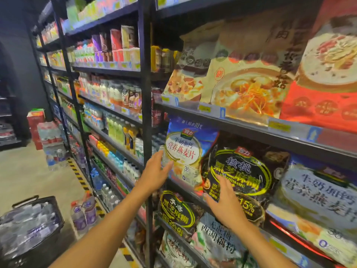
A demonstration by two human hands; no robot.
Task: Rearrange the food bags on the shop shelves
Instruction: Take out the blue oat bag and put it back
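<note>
Left hand (pixel 154 172) has its fingers spread loose and pressed flat against the left edge of the blue oat bag (pixel 185 151), not really clamped on it. Right hand (pixel 224 202) is the same deal, fingers open and laid on the lower left corner of the black sesame bag (pixel 241 171), thumb up on its face. Both bags stand upright side by side on the middle shelf (pixel 251 130), touching each other, oat bag on the left by the black upright post (pixel 147 113). More bags sit on the shelves above and below.
</note>
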